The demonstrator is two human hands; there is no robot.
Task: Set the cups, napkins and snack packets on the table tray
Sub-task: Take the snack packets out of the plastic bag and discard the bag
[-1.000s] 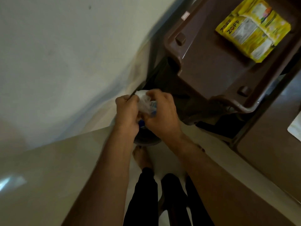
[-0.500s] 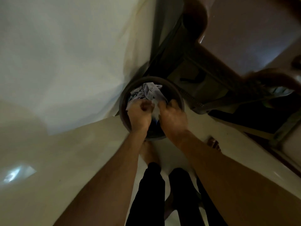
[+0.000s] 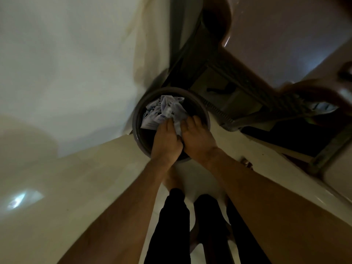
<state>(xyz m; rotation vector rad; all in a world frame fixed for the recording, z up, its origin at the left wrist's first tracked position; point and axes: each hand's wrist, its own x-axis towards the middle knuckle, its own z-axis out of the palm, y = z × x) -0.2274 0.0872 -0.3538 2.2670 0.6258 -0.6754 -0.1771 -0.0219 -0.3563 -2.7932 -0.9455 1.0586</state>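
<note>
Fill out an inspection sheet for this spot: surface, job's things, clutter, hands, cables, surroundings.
Surface: pale floor, dim and blurred.
Job's things: no cups, napkins, snack packets or tray clearly seen.
Clutter: crumpled wrapper inside a round dark bin on the floor.
Hands: left hand and right hand side by side over the bin, fingers on the wrapper; whether either has a closed grip cannot be told.
Cables: nothing seen.
Surroundings: light wall left; brown furniture upper right; person's dark trousers below.
</note>
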